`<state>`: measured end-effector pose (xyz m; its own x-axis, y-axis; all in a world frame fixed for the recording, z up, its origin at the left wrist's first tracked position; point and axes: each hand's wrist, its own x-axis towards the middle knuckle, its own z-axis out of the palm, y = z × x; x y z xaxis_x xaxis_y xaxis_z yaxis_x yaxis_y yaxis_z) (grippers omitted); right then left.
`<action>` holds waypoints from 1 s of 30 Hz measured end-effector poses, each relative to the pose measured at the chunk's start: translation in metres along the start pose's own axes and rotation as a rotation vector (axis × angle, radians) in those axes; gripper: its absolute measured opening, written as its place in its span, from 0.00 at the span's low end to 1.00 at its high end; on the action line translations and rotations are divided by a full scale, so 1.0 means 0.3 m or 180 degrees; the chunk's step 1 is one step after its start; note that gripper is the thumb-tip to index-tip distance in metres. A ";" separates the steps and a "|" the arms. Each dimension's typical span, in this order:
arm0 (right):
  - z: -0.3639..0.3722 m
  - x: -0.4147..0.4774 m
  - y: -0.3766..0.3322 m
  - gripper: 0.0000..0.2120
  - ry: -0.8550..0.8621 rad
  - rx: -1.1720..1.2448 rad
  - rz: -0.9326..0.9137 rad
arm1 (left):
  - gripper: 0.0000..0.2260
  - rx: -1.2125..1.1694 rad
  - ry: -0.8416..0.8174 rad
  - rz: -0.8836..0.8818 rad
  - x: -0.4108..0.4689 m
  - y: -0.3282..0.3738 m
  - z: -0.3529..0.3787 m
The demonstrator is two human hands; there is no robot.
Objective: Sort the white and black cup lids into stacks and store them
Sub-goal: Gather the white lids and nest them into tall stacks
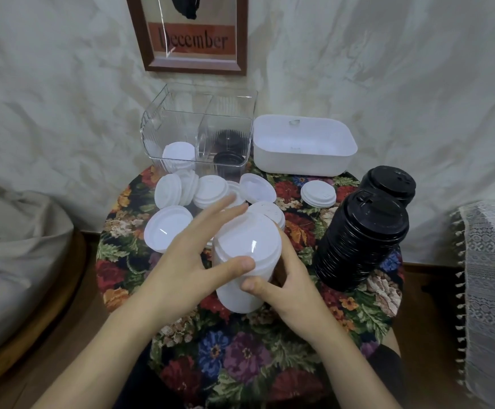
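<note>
Loose white lids [178,190] lie scattered by the back-left edge of the round floral table [240,358], some flat, some tipped on their rims. Behind them, at the back edge, a clear divided bin [163,119] holds white lids [179,156] in its left compartment and black lids [228,143] in its right.

The left hand [181,261] has its fingers straight and slightly apart, blurred, thumb laid against the side of the white lid stack [249,246]. This stack sits tilted at the middle of the table. The right hand [293,278] grips it from the right, thumb in front, fingers probably wrapped behind.

A white tub [305,162] stands at the back-right edge, a short white stack [318,193] just before it. Two tall black lid stacks [361,240] lean along the right edge.
</note>
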<state>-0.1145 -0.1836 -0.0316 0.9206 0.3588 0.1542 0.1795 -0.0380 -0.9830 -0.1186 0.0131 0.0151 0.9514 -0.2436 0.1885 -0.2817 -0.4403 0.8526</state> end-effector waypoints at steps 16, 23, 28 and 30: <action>-0.017 0.015 -0.008 0.33 0.0103 0.0117 0.0115 | 0.40 -0.0769 -0.0187 -0.0267 -0.010 -0.056 0.038; -0.013 0.020 0.004 0.47 0.0062 0.0094 0.0188 | 0.39 -0.0853 -0.0328 -0.0217 -0.005 -0.080 0.036; -0.007 0.031 -0.004 0.46 -0.0015 0.0086 0.0190 | 0.41 -0.1062 -0.0540 -0.0210 0.004 -0.101 0.007; -0.006 0.030 -0.010 0.44 -0.0004 0.0120 0.0163 | 0.40 -0.1255 -0.0560 -0.0235 0.008 -0.105 0.002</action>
<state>-0.1062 -0.1819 -0.0271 0.9278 0.3585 0.1034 0.1188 -0.0213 -0.9927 -0.1075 0.0258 -0.0116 0.9219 -0.3823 0.0632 -0.1119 -0.1067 0.9880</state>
